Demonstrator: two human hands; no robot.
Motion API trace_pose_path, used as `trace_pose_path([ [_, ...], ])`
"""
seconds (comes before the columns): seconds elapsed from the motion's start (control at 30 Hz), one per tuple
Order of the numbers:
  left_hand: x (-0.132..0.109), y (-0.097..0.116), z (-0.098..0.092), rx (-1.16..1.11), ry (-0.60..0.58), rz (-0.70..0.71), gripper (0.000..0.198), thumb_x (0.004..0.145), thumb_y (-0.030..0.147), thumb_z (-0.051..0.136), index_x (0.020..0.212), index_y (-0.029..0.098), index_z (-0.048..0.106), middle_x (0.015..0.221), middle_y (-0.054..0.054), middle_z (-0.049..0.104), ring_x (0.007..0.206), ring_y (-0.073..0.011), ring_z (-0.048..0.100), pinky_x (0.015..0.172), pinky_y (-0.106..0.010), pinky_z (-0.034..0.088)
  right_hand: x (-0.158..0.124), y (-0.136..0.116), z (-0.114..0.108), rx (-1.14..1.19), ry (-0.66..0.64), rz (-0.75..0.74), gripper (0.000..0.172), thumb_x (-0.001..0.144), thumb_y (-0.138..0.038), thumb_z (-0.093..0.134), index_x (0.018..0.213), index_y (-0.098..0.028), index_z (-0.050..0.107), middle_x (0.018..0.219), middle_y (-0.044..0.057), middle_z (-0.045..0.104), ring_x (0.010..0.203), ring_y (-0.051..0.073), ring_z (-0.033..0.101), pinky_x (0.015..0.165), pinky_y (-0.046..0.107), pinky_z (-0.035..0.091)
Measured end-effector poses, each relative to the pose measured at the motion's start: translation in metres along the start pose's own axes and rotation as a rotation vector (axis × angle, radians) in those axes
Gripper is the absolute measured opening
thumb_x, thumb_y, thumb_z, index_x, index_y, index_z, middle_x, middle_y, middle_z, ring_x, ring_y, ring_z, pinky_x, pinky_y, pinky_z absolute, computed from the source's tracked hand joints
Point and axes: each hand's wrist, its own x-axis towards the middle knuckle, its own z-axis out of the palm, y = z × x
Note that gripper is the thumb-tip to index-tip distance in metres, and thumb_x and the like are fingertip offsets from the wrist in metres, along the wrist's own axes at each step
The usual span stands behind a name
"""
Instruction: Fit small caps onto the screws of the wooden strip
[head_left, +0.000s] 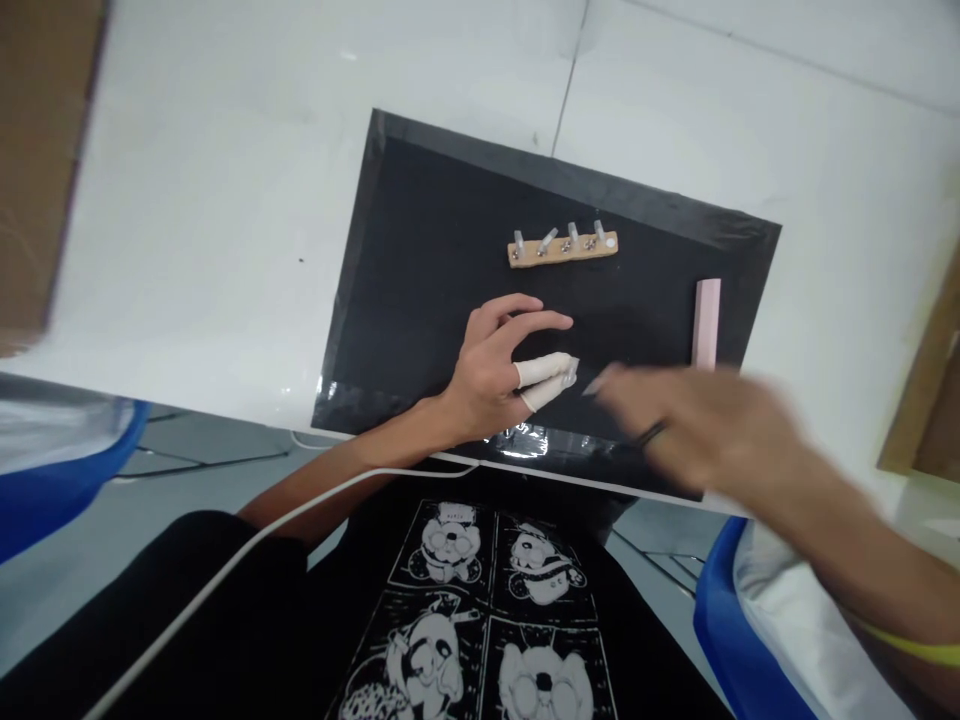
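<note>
My left hand [495, 370] rests over the black mat, with white finger cots on two digits. Those two digits pinch a small clear piece [573, 372]; the other fingers are spread. To its right, my right hand [697, 425] is smeared by motion. A slim tool with a pale pointed tip [592, 384] juts from its fingers toward the clear piece, with a small gap between them. A dark part shows below the fingers, and the tool's kind cannot be made out. Beyond my hands lies a tan strip [559, 250] with several clear tabs standing along it.
The black mat [420, 250] is taped to a white table [225, 200]. A pink bar [706, 320] lies near its right edge. A white cable [300, 500] crosses my left forearm. Blue chairs [75, 490] stand at both sides, and brown boards [45, 150] lie at the edges.
</note>
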Motion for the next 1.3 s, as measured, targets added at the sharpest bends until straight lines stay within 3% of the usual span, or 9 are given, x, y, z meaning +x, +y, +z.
trace_pose_path([
  [0.1, 0.0, 0.0, 0.0, 0.007, 0.011, -0.022, 0.004, 0.093, 0.024, 0.074, 0.094, 0.022, 0.077, 0.12, -0.007, 0.071, 0.121, -0.0257, 0.056, 0.098, -0.044, 0.052, 0.005, 0.0, -0.002, -0.085, 0.041, -0.257, 0.03, 0.093, 0.002, 0.046, 0.094, -0.012, 0.072, 0.079, 0.004, 0.069, 0.055, 0.011, 0.049, 0.048, 0.026, 0.04],
  [0.23, 0.001, 0.0, 0.0, 0.016, 0.013, 0.003, 0.003, 0.091, 0.024, 0.075, 0.091, 0.021, 0.077, 0.118, -0.008, 0.072, 0.121, -0.0259, 0.056, 0.097, -0.043, 0.053, 0.01, 0.001, -0.004, -0.355, 0.164, 0.008, 0.024, 0.09, 0.004, 0.056, 0.107, -0.006, 0.07, 0.086, 0.009, 0.073, 0.059, 0.014, 0.054, 0.047, 0.029, 0.04],
  [0.37, 0.001, 0.001, 0.0, 0.025, 0.016, -0.027, 0.003, 0.092, 0.024, 0.075, 0.091, 0.023, 0.077, 0.118, -0.008, 0.073, 0.119, -0.0253, 0.057, 0.098, -0.044, 0.053, 0.008, 0.002, -0.003, -0.124, 0.006, -0.301, 0.029, 0.094, 0.004, 0.044, 0.095, -0.006, 0.071, 0.074, 0.006, 0.068, 0.05, 0.012, 0.051, 0.045, 0.028, 0.04],
  [0.5, 0.001, 0.001, 0.0, 0.027, -0.005, -0.016, 0.005, 0.092, 0.025, 0.074, 0.09, 0.022, 0.078, 0.117, -0.008, 0.072, 0.12, -0.0255, 0.056, 0.097, -0.043, 0.053, 0.003, 0.007, -0.008, -0.314, 0.167, 0.078, 0.029, 0.093, 0.004, 0.054, 0.115, -0.01, 0.068, 0.088, 0.007, 0.073, 0.062, 0.015, 0.059, 0.05, 0.03, 0.041],
  [0.67, 0.0, 0.0, 0.0, 0.021, -0.009, -0.048, 0.005, 0.092, 0.024, 0.073, 0.092, 0.023, 0.078, 0.119, -0.008, 0.072, 0.12, -0.0254, 0.055, 0.098, -0.045, 0.051, 0.005, 0.001, -0.003, -0.077, -0.01, -0.244, 0.032, 0.095, 0.005, 0.043, 0.089, -0.008, 0.072, 0.079, 0.006, 0.073, 0.051, 0.011, 0.055, 0.048, 0.027, 0.044],
  [0.83, 0.0, 0.0, 0.001, 0.003, -0.001, -0.009, 0.003, 0.092, 0.022, 0.075, 0.092, 0.021, 0.077, 0.12, -0.009, 0.071, 0.121, -0.0259, 0.055, 0.098, -0.045, 0.051, 0.004, 0.007, -0.005, -0.364, 0.143, 0.042, 0.015, 0.094, 0.001, 0.059, 0.102, -0.005, 0.071, 0.072, 0.003, 0.07, 0.054, 0.013, 0.056, 0.047, 0.029, 0.041],
  [0.97, -0.001, -0.001, 0.002, -0.01, 0.001, -0.004, 0.002, 0.091, 0.021, 0.075, 0.092, 0.021, 0.077, 0.118, -0.009, 0.072, 0.12, -0.0254, 0.056, 0.098, -0.045, 0.051, -0.01, -0.007, 0.006, -0.102, 0.008, -0.242, 0.031, 0.095, 0.007, 0.043, 0.092, -0.005, 0.072, 0.075, 0.006, 0.071, 0.055, 0.012, 0.059, 0.05, 0.027, 0.043],
  [1.17, -0.002, 0.001, 0.002, -0.046, -0.063, 0.0, 0.001, 0.09, 0.021, 0.076, 0.09, 0.022, 0.077, 0.117, -0.008, 0.074, 0.119, -0.0249, 0.057, 0.098, -0.045, 0.052, -0.019, 0.01, 0.011, -0.319, 0.147, 0.138, 0.007, 0.096, -0.011, 0.066, 0.101, -0.009, 0.07, 0.076, 0.002, 0.07, 0.059, 0.012, 0.057, 0.056, 0.029, 0.039],
  [1.3, 0.001, 0.001, 0.001, -0.106, -0.128, 0.046, 0.002, 0.091, 0.021, 0.075, 0.091, 0.021, 0.077, 0.117, -0.008, 0.074, 0.117, -0.025, 0.059, 0.097, -0.044, 0.052, -0.003, 0.023, 0.04, -0.325, 0.068, 0.162, 0.024, 0.104, -0.015, 0.051, 0.093, -0.014, 0.073, 0.069, 0.0, 0.065, 0.058, 0.012, 0.054, 0.056, 0.03, 0.033],
])
